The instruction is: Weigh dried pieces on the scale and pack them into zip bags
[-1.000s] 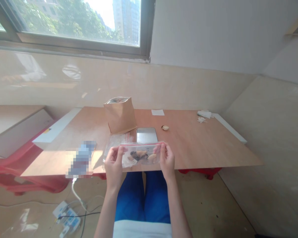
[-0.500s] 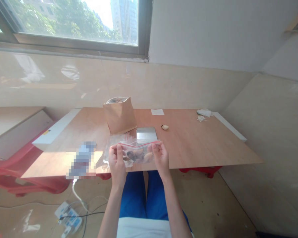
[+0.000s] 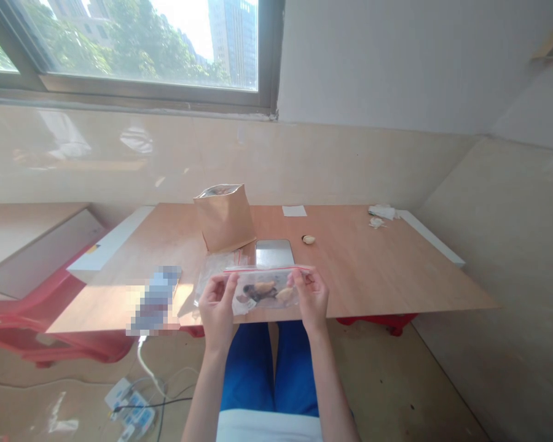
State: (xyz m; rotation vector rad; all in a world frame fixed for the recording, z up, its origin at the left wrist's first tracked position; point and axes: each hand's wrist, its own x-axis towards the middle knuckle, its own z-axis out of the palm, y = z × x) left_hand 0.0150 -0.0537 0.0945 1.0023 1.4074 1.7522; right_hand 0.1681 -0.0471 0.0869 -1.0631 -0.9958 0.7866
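Note:
A clear zip-lock bag point(image 3: 276, 298) with a red strip along its top is stretched level between my two hands, above the table's front edge. Several brown and dark pieces lie inside it; their exact kind is unclear. My left hand point(image 3: 218, 301) pinches the bag's left upper corner between thumb and fingers. At the right upper corner, my right hand point(image 3: 312, 296) grips it in the same way. Just beyond the bag is a flat silver-topped scale point(image 3: 274, 253), partly covered by it. More clear bags point(image 3: 209, 270) lie flat behind my left hand.
An opened brown paper pouch point(image 3: 225, 220) stands at the back. Right of the scale sits a small pale piece point(image 3: 308, 239). White paper point(image 3: 294, 211) and crumpled tissue point(image 3: 381, 212) lie farther back. A blurred phone-like object point(image 3: 155, 299) with a cable rests at the left.
The bag's top edge has been pulled straighter and my hands have spread slightly apart, my right hand moving rightward. The whole view has shifted a little.

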